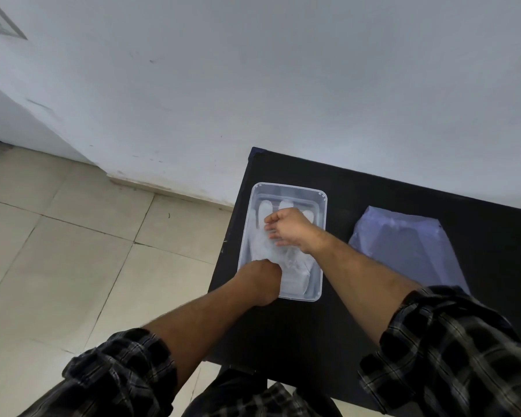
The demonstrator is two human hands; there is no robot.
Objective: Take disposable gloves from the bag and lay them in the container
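Note:
A clear plastic container (321,203) stands on the left part of a black table (358,311). Thin, see-through disposable gloves (263,212) lie flat inside it, fingers pointing to the far end. My right hand (292,228) rests on the gloves in the middle of the container, fingers curled down onto the plastic. My left hand (260,281) is at the container's near left corner, fingers bent onto the cuff end of the gloves. A clear plastic bag (403,248) lies flat on the table to the right of the container.
The table stands against a white wall (283,85). Its left edge drops to a tiled floor (73,251). My checked sleeves are rolled to the elbows at the bottom of the view.

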